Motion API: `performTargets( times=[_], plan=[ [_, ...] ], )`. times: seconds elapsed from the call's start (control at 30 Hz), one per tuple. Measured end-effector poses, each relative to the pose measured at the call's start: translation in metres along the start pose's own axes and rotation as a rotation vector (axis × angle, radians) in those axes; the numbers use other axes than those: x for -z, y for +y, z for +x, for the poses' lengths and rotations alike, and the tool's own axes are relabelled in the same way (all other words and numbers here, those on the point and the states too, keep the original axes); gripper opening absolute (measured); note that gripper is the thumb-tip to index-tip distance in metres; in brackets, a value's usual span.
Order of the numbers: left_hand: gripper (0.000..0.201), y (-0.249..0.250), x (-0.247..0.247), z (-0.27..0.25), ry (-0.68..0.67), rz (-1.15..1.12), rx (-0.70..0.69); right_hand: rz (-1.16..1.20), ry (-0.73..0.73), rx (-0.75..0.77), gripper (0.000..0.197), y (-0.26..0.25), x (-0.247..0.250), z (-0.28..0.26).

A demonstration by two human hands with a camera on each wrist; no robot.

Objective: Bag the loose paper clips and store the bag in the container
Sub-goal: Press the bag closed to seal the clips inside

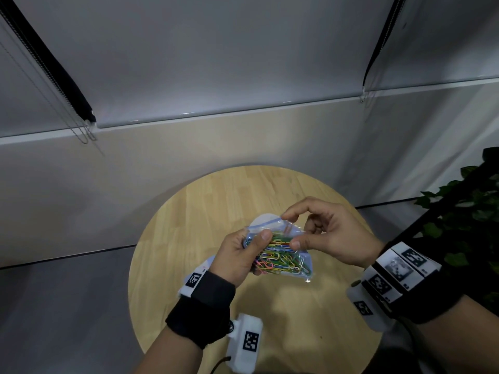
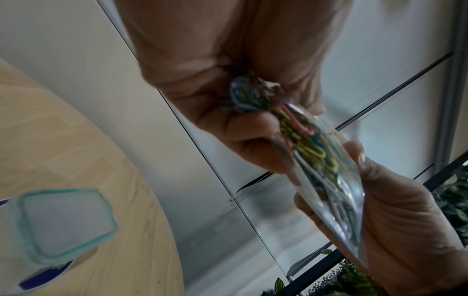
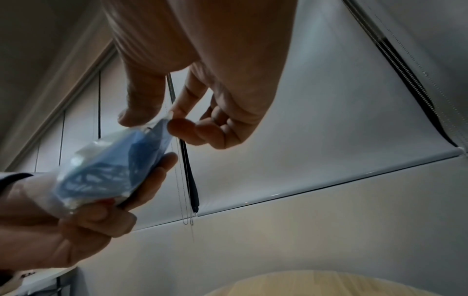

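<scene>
A clear zip bag full of coloured paper clips is held above the round wooden table. My left hand grips the bag's left side, thumb on top. My right hand pinches the bag's top edge near its blue zip strip between thumb and forefinger. In the left wrist view the bag shows edge-on with the clips inside. In the right wrist view the bag looks blue and blurred. A clear container with a teal-rimmed lid stands on the table at lower left.
The table stands by a wall with roller blinds and hanging bead chains. A leafy plant on a dark frame is close at the right. Grey floor lies to the left of the table.
</scene>
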State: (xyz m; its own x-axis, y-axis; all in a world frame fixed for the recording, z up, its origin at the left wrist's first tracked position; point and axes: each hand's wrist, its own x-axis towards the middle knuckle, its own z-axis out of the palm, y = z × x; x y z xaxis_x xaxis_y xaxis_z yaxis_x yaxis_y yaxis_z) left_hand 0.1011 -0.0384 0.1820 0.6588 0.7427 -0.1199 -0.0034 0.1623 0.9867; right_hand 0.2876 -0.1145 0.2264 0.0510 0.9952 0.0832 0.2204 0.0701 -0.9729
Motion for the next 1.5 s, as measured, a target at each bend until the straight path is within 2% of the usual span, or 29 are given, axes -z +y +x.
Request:
performTargets(
  times=[0.13, 0.23, 0.37, 0.43, 0.5, 0.63, 0.77, 0.87, 1.0, 1.1, 1.2, 1.27, 1.33, 1.4, 1.5],
  plan=[
    [0.032, 0.002, 0.001, -0.002, -0.030, 0.001, -0.028, -0.097, -0.035, -0.021, 0.041, 0.006, 0.001, 0.002],
    [0.022, 0.004, 0.000, -0.002, -0.002, 0.006, -0.023, -0.123, -0.083, -0.043, 0.028, 0.007, -0.003, 0.003],
    [0.025, 0.001, -0.001, -0.002, 0.054, -0.037, -0.003, -0.175, -0.192, -0.122, 0.003, 0.004, -0.006, 0.006],
    [0.034, 0.000, -0.002, -0.002, 0.060, -0.088, 0.007, -0.224, -0.253, -0.150, 0.011, 0.004, -0.007, 0.006],
    [0.040, 0.002, -0.002, -0.002, 0.076, -0.086, -0.003, -0.229, -0.211, -0.109, 0.012, 0.006, -0.008, 0.007],
    [0.043, 0.003, 0.000, 0.002, 0.119, -0.076, -0.023, -0.024, 0.068, -0.004, 0.012, 0.009, -0.016, 0.008],
    [0.040, 0.002, 0.001, 0.002, 0.106, -0.069, -0.035, 0.051, 0.112, -0.015, 0.016, 0.009, -0.017, 0.008],
    [0.034, 0.000, 0.000, 0.003, 0.076, -0.063, -0.032, 0.050, 0.008, -0.027, 0.028, 0.007, -0.014, 0.008],
    [0.034, 0.000, 0.001, 0.001, 0.081, -0.051, -0.065, -0.100, -0.096, -0.029, 0.028, 0.007, -0.016, 0.011],
    [0.028, 0.003, 0.000, 0.002, 0.110, -0.062, -0.057, -0.170, -0.178, -0.113, 0.032, 0.005, -0.014, 0.013],
    [0.024, 0.004, -0.004, 0.002, 0.125, -0.066, -0.057, -0.175, -0.249, -0.175, 0.020, 0.001, -0.012, 0.014],
    [0.022, 0.003, -0.005, 0.004, 0.130, -0.053, -0.071, -0.193, -0.177, -0.115, 0.016, 0.004, -0.013, 0.015],
    [0.027, 0.003, -0.003, 0.007, 0.146, -0.040, -0.080, -0.109, 0.008, -0.060, 0.015, 0.009, -0.017, 0.014],
    [0.024, 0.005, 0.000, 0.008, 0.176, -0.045, -0.088, 0.020, 0.149, -0.044, 0.018, 0.012, -0.020, 0.013],
    [0.018, 0.006, 0.001, 0.007, 0.207, -0.065, -0.096, 0.077, 0.227, -0.020, 0.013, 0.013, -0.019, 0.010]
  ],
)
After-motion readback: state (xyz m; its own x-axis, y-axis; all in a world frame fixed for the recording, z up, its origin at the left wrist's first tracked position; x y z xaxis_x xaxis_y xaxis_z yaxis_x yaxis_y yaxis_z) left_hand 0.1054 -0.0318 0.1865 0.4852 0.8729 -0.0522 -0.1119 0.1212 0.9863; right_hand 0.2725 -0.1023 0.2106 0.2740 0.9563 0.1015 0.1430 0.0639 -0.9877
